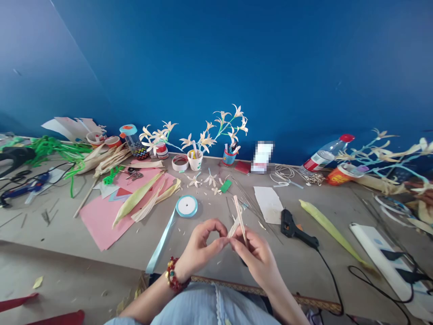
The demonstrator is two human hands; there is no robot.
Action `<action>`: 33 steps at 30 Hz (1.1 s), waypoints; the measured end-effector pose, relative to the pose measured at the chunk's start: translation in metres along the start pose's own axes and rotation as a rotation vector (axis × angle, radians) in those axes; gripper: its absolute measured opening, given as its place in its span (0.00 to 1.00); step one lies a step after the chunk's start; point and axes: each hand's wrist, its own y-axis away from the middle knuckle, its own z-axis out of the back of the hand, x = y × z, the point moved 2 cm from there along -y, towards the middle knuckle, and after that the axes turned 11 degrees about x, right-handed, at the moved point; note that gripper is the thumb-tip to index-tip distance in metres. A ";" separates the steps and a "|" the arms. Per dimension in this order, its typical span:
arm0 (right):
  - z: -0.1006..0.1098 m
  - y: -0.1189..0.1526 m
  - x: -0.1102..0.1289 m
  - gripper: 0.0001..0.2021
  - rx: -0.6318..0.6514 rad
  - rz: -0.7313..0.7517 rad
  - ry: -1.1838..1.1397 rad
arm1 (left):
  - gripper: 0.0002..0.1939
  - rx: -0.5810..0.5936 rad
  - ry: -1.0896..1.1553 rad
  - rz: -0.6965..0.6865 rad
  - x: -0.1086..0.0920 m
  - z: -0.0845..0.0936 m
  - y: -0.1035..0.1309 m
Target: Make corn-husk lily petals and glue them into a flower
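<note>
My left hand [206, 243] is closed, thumb and index fingertip pinching a small pale strip of what looks like corn husk [233, 229]. My right hand [259, 255] pinches the same strip from the other side, so the fingertips of both hands nearly meet. Between the right fingers a thin pale pinkish stick [240, 216] also stands upward; its exact kind is unclear. Beyond the hands lie loose pale husk flowers [211, 178] and small scraps. A roll of light blue ribbon [186, 206] lies left of them, its tail running toward the table edge.
A black glue gun [297, 229] and a whole green husk [331, 228] lie to the right, near a white power strip [382, 259] with cables. Pink paper [101, 221] with husks is on the left. Husk-flower stems in cups [195, 160] and a bottle [318, 158] line the blue wall.
</note>
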 end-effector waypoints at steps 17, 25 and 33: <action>-0.006 0.005 -0.009 0.13 0.044 -0.084 -0.287 | 0.08 0.092 0.666 0.119 0.011 -0.014 -0.004; -0.004 0.005 0.001 0.13 -0.037 -0.021 -0.100 | 0.06 0.017 0.154 0.100 -0.003 -0.004 0.002; -0.006 0.000 -0.015 0.16 -0.086 -0.128 -0.449 | 0.04 0.059 0.214 0.093 -0.003 -0.009 0.002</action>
